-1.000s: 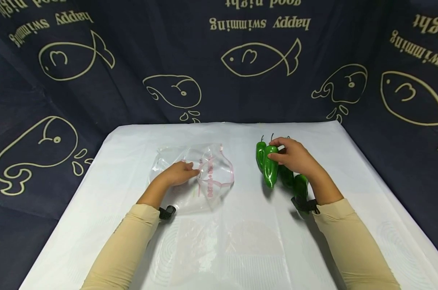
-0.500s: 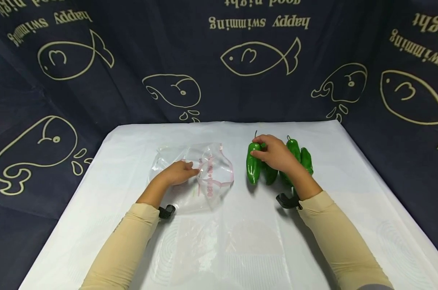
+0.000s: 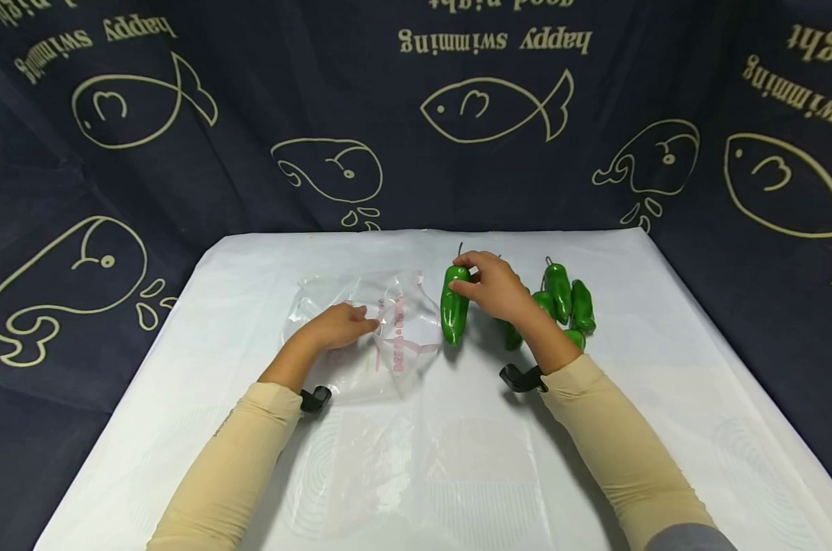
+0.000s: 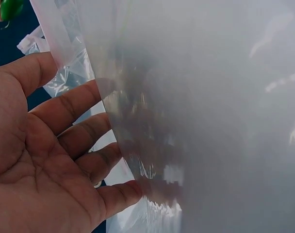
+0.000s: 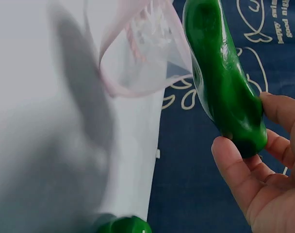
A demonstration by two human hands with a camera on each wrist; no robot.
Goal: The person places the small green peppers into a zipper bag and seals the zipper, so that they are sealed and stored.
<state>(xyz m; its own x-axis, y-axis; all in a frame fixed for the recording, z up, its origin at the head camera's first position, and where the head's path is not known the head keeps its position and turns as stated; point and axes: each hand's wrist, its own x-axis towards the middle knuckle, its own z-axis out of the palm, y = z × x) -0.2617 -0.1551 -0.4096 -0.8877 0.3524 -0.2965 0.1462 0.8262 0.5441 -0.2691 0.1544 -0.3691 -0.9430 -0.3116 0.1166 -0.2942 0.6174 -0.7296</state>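
A dark blue cloth (image 3: 416, 184), printed with pale fish, whales and inverted lettering, is hung behind the work area. In front of it, a table (image 3: 663, 329) is covered in white. Both forearms are clothed in beige sleeves (image 3: 615, 451). A clear plastic bag (image 3: 395, 360) is laid on the left half of the table; its pink rim (image 5: 133, 93) is turned toward the right. The left hand (image 3: 340, 327) is placed at the bag with the fingers spread and loosely bent; in the left wrist view, the fingertips are seen behind the film. A green pepper (image 3: 453, 310) is pinched near its stem end by the right hand (image 3: 494, 287) and is held, tip down, at the rim; contact with the bag cannot be confirmed. Several other peppers (image 3: 559, 292) are grouped farther right. A small black camera (image 3: 522, 378) is fitted at each wrist.
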